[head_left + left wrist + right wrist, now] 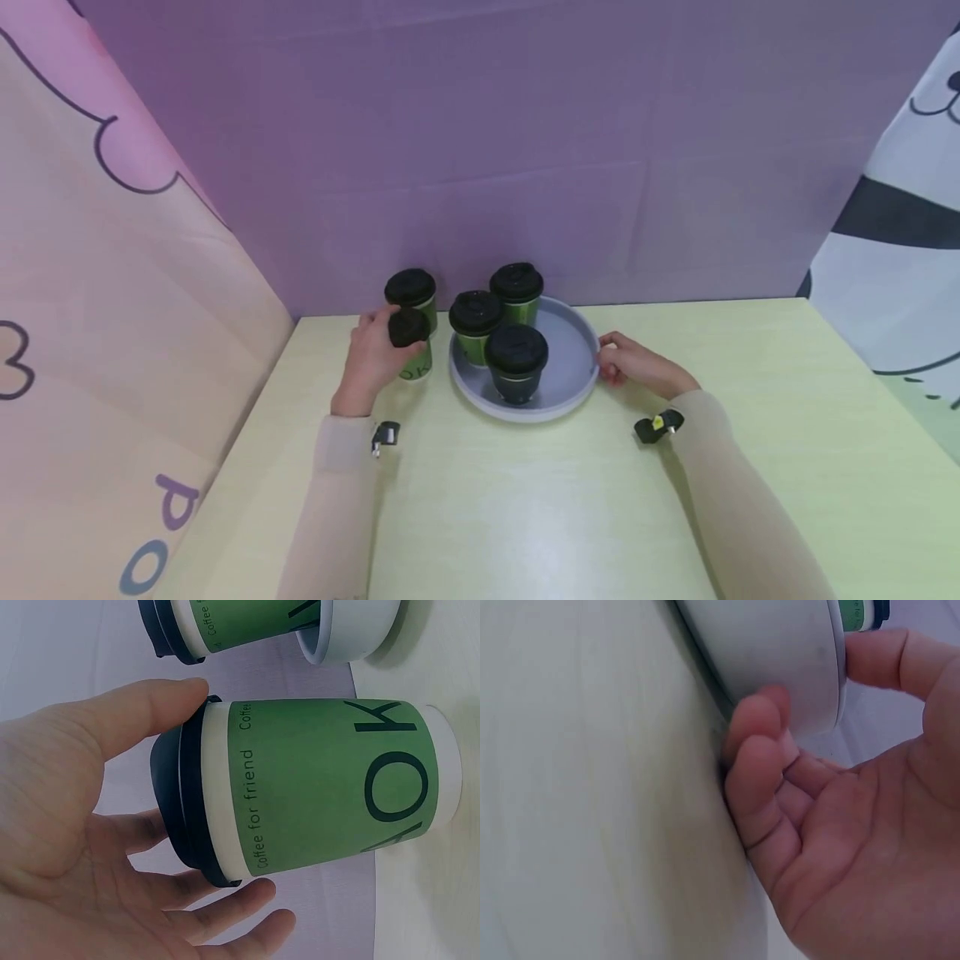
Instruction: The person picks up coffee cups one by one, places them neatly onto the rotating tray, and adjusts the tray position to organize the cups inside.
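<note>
A green paper cup (322, 784) with a dark lid (180, 806) is upright at the left of a round gray tray (573, 342), near but apart from it; whether its base touches the table (487, 508) is hard to tell. Because the hold is high, around the lid, the lid could pop off or the cup swing and tip. Carried low, it might knock the green cup on the tray's left side (476, 321).

The left hand (371, 358) is narrowed around the lid, thumb on one side, fingers on the other. The right hand (637, 367) pinches the tray's right rim, thumb on top, fingers curled against the wall; a tug there could jostle the tray's three lidded cups. Another green cup (410, 289) stands just behind the held one.
</note>
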### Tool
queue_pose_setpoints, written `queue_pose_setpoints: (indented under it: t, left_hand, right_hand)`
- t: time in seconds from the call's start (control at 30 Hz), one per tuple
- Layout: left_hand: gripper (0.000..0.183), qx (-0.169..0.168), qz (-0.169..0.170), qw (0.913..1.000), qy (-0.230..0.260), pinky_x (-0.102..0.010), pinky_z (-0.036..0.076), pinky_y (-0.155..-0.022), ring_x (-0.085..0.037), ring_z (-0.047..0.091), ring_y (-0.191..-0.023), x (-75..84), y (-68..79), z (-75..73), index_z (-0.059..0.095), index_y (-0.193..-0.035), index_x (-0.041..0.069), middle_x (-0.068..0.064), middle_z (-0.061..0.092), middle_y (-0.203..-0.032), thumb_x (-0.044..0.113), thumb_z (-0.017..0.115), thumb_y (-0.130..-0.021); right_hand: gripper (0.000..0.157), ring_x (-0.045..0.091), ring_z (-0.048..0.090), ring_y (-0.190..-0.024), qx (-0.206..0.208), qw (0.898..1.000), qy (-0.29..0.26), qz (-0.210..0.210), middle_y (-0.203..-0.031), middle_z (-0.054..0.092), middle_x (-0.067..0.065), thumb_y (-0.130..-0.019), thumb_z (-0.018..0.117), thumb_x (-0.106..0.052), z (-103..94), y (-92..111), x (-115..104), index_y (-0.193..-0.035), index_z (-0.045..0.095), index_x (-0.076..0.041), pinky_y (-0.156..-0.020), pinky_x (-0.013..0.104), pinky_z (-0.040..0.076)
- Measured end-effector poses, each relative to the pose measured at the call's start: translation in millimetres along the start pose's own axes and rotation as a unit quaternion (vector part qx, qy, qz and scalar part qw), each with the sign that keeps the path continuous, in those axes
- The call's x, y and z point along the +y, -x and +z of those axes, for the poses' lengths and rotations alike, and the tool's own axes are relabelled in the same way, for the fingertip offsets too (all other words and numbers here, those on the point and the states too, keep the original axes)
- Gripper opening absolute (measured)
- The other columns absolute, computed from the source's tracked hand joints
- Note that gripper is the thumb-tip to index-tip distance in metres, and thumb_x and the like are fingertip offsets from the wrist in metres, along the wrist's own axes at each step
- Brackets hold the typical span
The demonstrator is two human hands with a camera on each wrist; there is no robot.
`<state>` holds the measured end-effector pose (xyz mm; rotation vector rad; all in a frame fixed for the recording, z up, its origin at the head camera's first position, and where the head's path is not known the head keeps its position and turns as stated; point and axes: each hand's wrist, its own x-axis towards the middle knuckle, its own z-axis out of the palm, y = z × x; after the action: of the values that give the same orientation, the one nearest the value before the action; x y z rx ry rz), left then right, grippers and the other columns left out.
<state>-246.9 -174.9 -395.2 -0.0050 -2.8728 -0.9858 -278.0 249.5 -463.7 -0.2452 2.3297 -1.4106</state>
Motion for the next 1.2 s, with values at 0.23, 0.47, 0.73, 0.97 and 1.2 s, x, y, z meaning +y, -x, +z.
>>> queue_pose_setpoints:
  t: [0.23,0.47,0.73,0.97,1.2]
  left_hand:
    - [0.080,-0.004,0.004,1.0000,0.000,-0.065,0.039,-0.111,-0.051,0.040,-0.138,-0.6,1.0,1.7,0.037,-0.156,0.004,-0.032,0.036,-0.155,0.030,0.076,-0.091]
    - [0.081,-0.004,0.002,1.0000,0.005,-0.065,0.040,-0.111,-0.050,0.040,-0.138,1.5,1.6,1.6,0.036,-0.156,0.005,-0.032,0.036,-0.154,0.031,0.076,-0.091]
    - [0.080,-0.004,0.001,0.9999,0.010,-0.064,0.041,-0.110,-0.049,0.041,-0.138,2.3,1.4,2.4,0.036,-0.156,0.005,-0.031,0.036,-0.154,0.032,0.076,-0.091]
    - [0.079,-0.004,0.002,1.0000,0.009,-0.064,0.041,-0.110,-0.049,0.041,-0.138,3.3,0.9,2.9,0.037,-0.155,0.006,-0.031,0.037,-0.153,0.034,0.075,-0.092]
    - [0.079,-0.006,-0.001,0.9999,0.010,-0.064,0.041,-0.110,-0.049,0.041,-0.138,4.1,1.2,2.7,0.037,-0.155,0.006,-0.031,0.036,-0.154,0.034,0.075,-0.092]
  right_hand:
    - [0.056,0.023,0.054,-0.086,-0.025,0.999,0.023,-0.001,-0.093,0.055,0.009,-0.093,0.055,-0.019,0.2,4.2,-1.0,-0.141,0.036,0.004,-0.079,0.029,0.048]
    - [0.064,0.022,0.055,-0.085,-0.033,0.999,0.034,-0.007,-0.090,0.056,0.009,-0.093,0.057,-0.020,2.1,7.9,-2.7,-0.146,0.031,0.004,-0.079,0.028,0.048]
    - [0.066,0.021,0.055,-0.084,-0.027,0.998,0.050,0.001,-0.090,0.056,0.008,-0.092,0.055,-0.023,5.9,12.6,-8.3,-0.148,0.029,0.003,-0.080,0.028,0.046]
    - [0.063,0.022,0.054,-0.084,-0.024,0.998,0.050,0.001,-0.090,0.056,0.008,-0.093,0.052,-0.023,10.5,12.8,-10.1,-0.146,0.029,0.002,-0.079,0.028,0.046]
    - [0.060,0.021,0.053,-0.080,-0.005,0.999,0.038,-0.007,-0.087,0.056,0.006,-0.094,0.051,-0.022,15.0,11.8,-5.9,-0.145,0.030,0.003,-0.076,0.028,0.045]
